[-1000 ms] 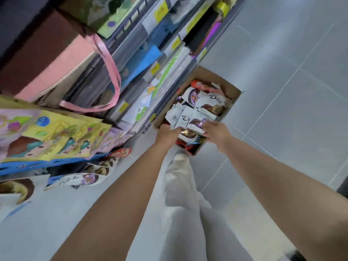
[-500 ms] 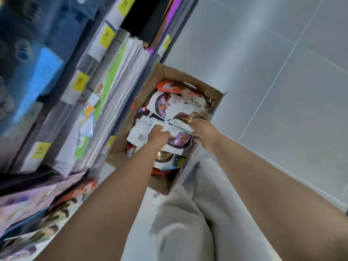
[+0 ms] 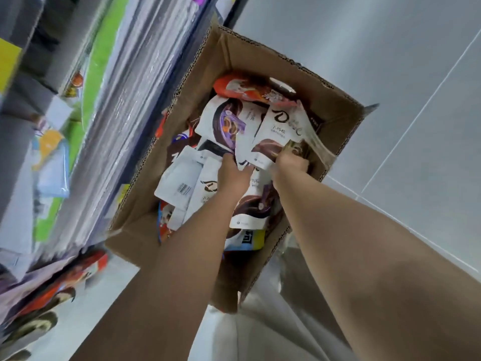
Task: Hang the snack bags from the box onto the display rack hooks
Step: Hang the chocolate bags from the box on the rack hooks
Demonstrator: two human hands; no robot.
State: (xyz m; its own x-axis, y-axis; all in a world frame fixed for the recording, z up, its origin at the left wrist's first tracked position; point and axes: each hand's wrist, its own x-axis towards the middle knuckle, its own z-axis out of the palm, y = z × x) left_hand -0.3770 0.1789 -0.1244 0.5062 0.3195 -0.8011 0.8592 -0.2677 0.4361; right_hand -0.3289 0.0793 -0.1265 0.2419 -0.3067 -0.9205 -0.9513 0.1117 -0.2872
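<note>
Cardboard box (image 3: 260, 56) of snack bags (image 3: 276, 126) sits on grey floor tiles (image 3: 390, 48) beside stocked shelves (image 3: 117, 113).

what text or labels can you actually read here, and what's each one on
"D": big dark script letter on the white snack bag that the right hand grips; the letters after it are blurred.
"D": same logo on the second white bag.
Small characters under both logos: too blurred.
Barcode on the back-facing bag: digits too small.
Yellow shelf tag: blurred.
</note>
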